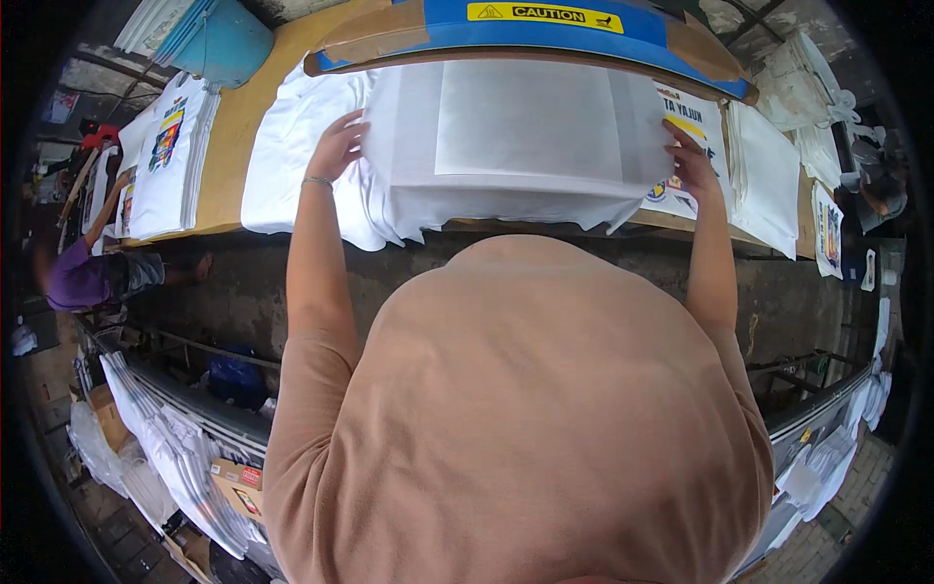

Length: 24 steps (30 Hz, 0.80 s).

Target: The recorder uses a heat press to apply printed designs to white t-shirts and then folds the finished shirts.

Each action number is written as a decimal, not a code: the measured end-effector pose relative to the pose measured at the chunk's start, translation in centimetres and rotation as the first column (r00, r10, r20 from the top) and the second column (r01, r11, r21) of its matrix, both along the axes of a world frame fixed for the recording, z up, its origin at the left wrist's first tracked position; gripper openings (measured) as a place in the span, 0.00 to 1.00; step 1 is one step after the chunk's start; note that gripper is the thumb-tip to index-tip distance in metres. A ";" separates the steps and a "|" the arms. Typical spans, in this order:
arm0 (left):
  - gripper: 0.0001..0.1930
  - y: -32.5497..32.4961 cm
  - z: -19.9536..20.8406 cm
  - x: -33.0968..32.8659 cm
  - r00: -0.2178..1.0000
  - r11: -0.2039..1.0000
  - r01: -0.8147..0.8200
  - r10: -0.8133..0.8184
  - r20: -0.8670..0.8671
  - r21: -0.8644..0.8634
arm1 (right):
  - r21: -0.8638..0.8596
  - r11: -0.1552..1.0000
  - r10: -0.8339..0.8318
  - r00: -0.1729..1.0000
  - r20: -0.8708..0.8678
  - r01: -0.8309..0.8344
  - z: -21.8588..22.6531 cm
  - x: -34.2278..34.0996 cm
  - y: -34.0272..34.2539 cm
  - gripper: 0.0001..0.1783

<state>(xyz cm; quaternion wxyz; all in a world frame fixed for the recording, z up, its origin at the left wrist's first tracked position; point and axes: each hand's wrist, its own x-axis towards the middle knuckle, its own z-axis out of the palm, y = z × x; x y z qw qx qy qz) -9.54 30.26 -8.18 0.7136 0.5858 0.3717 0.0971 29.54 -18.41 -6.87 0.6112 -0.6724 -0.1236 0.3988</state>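
Note:
A white T-shirt lies spread over a raised flat bed, its lower edge hanging down in front. On top of it is a pale, thin sheet, with a wider translucent layer around it. My left hand is at the left edge of this layer, fingers apart and touching the cloth. At the opposite edge, my right hand has its fingers spread beside a printed white shirt. Both hands look open, though the left fingertips are partly hard to make out.
Behind the bed stands a blue machine head with a yellow warning label. Folded shirts are stacked on the left, white cloth on the right. A blue bucket sits at the back left. Another person works far left.

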 end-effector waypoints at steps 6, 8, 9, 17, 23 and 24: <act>0.23 0.3 0.4 -0.1 0.999 0.999 0.032 -0.032 -0.006 0.023 | -0.171 0.985 0.014 0.985 0.174 0.017 2.5 -1.8 0.3 0.32; 0.22 0.5 0.1 -0.1 1.000 1.000 0.005 -0.005 0.005 0.021 | -0.155 0.988 0.032 0.981 0.193 -0.002 2.4 -1.8 0.1 0.33; 0.22 0.7 -0.2 -0.1 1.000 1.000 0.014 -0.014 0.008 0.013 | -0.179 0.984 0.027 0.981 0.190 0.008 2.3 -1.7 0.0 0.32; 0.16 -1.3 -2.0 1.3 0.985 0.586 0.124 0.028 -0.173 0.800 | -0.400 0.905 0.042 0.904 0.424 0.146 -0.6 -1.7 1.0 0.27; 0.18 -9.6 -0.7 2.6 0.978 0.396 0.107 -0.206 -0.025 0.912 | -0.201 0.978 0.153 0.446 0.882 0.062 -3.3 -7.7 3.0 0.23; 0.18 -10.5 -0.2 2.5 0.981 0.392 0.116 -0.186 -0.045 0.913 | -0.233 0.968 0.189 0.344 0.920 0.091 -3.5 -8.3 3.2 0.23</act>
